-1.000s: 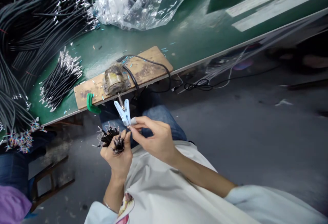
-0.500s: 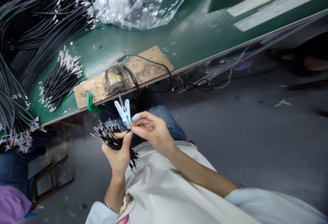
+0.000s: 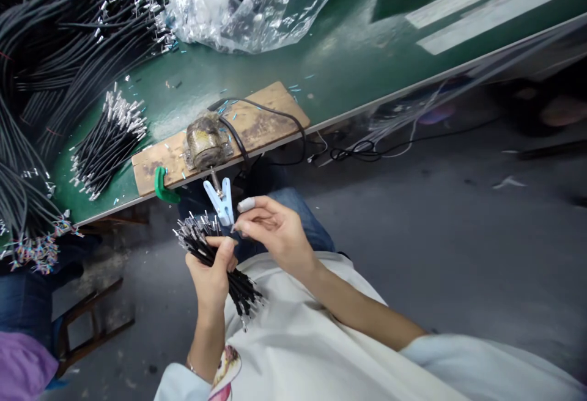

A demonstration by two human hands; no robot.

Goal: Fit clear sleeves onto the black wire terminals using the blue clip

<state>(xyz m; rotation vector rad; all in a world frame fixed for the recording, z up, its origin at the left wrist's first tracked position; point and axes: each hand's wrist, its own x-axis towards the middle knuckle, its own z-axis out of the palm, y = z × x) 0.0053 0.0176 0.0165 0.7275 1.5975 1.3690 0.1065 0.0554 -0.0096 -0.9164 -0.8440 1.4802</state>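
A bundle of short black cables (image 3: 243,291) with bare silvery ends is wrapped in my left hand (image 3: 213,275), slanting down toward my lap. My right hand (image 3: 275,233) is pinched close to the left fingertips, its forefinger capped in grey; whatever is between its fingers is too small to make out. Just beyond both hands hangs a light blue clothespin (image 3: 221,202), fixed on the shaft of a small motor (image 3: 205,142). The motor is mounted on a wooden board (image 3: 270,104) at the table edge.
A green clamp (image 3: 164,186) grips the board's left end. Another pile of short cables (image 3: 107,144) lies left of it, with long black cables (image 3: 50,40) behind. A clear plastic bag (image 3: 275,22) sits farther back on the green table (image 3: 358,65). A stool (image 3: 92,327) stands lower left.
The cable bundle has swung slightly, with its lower ends now farther down and right. My hands have drawn slightly apart just below the clothespin.
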